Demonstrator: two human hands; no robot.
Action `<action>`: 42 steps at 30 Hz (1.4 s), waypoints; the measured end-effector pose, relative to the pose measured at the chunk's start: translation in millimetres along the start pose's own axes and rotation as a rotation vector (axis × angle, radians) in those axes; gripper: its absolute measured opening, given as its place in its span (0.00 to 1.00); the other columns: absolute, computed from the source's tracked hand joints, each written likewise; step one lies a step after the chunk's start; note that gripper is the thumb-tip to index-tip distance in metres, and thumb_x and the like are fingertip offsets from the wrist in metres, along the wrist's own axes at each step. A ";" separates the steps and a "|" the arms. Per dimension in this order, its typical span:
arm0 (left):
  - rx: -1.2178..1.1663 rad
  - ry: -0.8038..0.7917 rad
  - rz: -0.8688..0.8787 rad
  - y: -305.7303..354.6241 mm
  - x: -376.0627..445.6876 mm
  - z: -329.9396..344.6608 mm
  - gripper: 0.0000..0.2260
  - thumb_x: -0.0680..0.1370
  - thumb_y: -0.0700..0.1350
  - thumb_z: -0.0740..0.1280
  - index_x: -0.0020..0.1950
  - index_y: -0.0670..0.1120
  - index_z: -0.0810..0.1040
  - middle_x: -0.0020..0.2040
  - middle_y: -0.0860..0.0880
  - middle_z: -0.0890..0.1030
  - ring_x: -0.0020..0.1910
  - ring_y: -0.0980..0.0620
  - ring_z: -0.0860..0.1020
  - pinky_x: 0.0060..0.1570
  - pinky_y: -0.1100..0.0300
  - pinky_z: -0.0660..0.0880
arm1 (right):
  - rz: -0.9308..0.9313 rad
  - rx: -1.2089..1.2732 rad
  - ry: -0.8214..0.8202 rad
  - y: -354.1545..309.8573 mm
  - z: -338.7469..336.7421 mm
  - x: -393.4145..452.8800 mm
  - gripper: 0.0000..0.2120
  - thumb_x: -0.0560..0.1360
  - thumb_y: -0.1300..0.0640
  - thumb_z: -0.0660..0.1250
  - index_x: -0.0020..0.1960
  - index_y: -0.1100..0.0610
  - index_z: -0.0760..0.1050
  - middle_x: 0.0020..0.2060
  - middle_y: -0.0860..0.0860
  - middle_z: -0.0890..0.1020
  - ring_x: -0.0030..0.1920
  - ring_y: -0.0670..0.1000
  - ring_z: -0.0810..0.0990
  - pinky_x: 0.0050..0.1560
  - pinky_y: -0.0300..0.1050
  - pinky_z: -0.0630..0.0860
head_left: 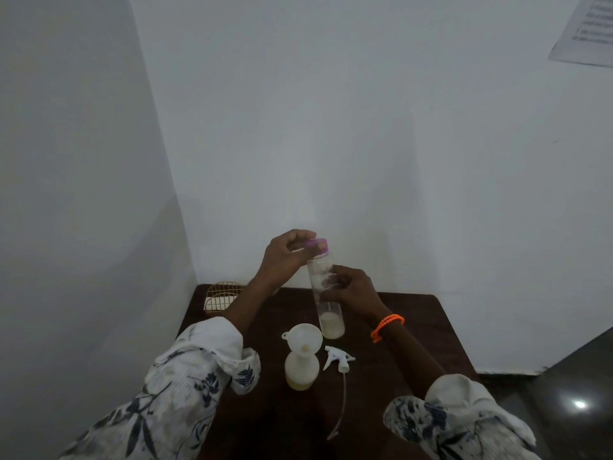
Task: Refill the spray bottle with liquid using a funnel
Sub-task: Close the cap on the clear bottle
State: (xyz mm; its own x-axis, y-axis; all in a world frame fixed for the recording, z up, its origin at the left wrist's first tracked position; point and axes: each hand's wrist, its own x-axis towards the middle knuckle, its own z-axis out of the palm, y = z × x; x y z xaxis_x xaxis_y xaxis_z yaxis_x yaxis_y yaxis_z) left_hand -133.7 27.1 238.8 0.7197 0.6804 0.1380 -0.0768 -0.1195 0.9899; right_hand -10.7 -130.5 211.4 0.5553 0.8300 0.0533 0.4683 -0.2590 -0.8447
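A tall clear bottle with a purple cap stands upright above the table, a little yellowish liquid at its bottom. My left hand grips the purple cap from the left. My right hand holds the bottle's middle from the right. In front of it, a white funnel sits in the neck of the white spray bottle, which shows pale yellow liquid at its base. The white spray trigger head with its long dip tube lies on the table to the right of the spray bottle.
A dark brown table stands in a corner of white walls. A gold wire basket sits at its back left corner. A sheet of paper hangs on the wall at upper right. Dark floor shows at right.
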 end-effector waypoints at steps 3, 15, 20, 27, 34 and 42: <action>-0.040 0.121 -0.016 -0.1 -0.3 2.6 0.19 0.68 0.54 0.81 0.54 0.50 0.82 0.52 0.50 0.84 0.54 0.48 0.84 0.52 0.48 0.85 | 0.017 0.027 0.019 -3.7 0.9 2.1 0.26 0.63 0.58 0.82 0.60 0.54 0.81 0.48 0.50 0.86 0.48 0.48 0.86 0.53 0.48 0.84; -0.170 0.003 -0.035 21.7 -5.8 7.3 0.24 0.77 0.56 0.69 0.66 0.42 0.81 0.63 0.44 0.83 0.62 0.47 0.82 0.62 0.48 0.81 | 0.018 0.078 0.036 -15.3 -1.3 5.4 0.23 0.65 0.61 0.80 0.59 0.57 0.81 0.50 0.53 0.86 0.51 0.53 0.85 0.56 0.59 0.83; -0.220 0.096 -0.030 12.4 0.2 0.9 0.07 0.79 0.44 0.72 0.54 0.43 0.83 0.56 0.41 0.83 0.59 0.40 0.83 0.58 0.44 0.82 | 0.008 0.113 0.044 -17.5 0.3 3.7 0.22 0.64 0.63 0.80 0.57 0.56 0.82 0.50 0.53 0.86 0.52 0.53 0.85 0.57 0.58 0.82; -0.203 -0.008 -0.042 14.3 -3.3 1.8 0.28 0.78 0.66 0.65 0.61 0.43 0.85 0.59 0.43 0.85 0.61 0.47 0.83 0.63 0.51 0.79 | 0.010 0.143 0.048 -22.0 4.8 7.8 0.20 0.64 0.65 0.80 0.54 0.55 0.82 0.49 0.52 0.86 0.51 0.52 0.86 0.56 0.57 0.83; -0.196 0.112 -0.048 6.2 5.7 -4.6 0.11 0.80 0.50 0.70 0.53 0.43 0.81 0.51 0.44 0.83 0.52 0.48 0.84 0.62 0.41 0.80 | 0.015 0.210 0.042 -23.4 7.7 11.7 0.20 0.65 0.67 0.79 0.56 0.61 0.81 0.50 0.55 0.86 0.52 0.55 0.85 0.57 0.58 0.82; -0.095 -0.034 0.020 6.8 -0.1 -7.6 0.27 0.74 0.64 0.71 0.66 0.49 0.82 0.63 0.48 0.84 0.64 0.50 0.80 0.66 0.51 0.76 | 0.025 0.250 0.002 -21.9 14.0 20.4 0.21 0.66 0.65 0.79 0.58 0.58 0.81 0.52 0.53 0.86 0.53 0.52 0.85 0.56 0.55 0.83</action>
State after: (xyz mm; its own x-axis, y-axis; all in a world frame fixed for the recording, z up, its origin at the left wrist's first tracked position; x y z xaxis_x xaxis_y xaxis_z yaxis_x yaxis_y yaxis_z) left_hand -139.5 31.7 245.7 0.7402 0.6535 0.1578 -0.1554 -0.0621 0.9859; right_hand -19.3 -101.0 223.5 0.5657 0.8240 0.0319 0.2702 -0.1486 -0.9513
